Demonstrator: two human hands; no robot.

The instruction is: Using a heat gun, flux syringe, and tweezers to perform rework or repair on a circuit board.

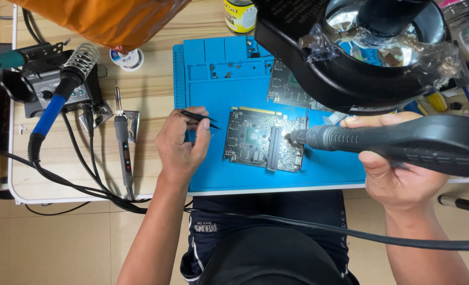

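Circuit board (263, 140) lies flat mid-mat (213, 95); hot-air gun (403, 143), gripped by right hand (398, 174), points its nozzle at the board's three-o'clock edge; left hand (181, 145) at nine o'clock pinches tweezers (198, 117); second board (287, 87) at one o'clock.

A hot-air tool (403, 142) is held by the right hand (398, 174) over a circuit board (263, 140); tweezers (198, 117) are gripped by the left hand (181, 145).

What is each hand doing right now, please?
Left hand: closed on thin black metal tweezers.
Right hand: closed around a bulky black hot-air tool handle.
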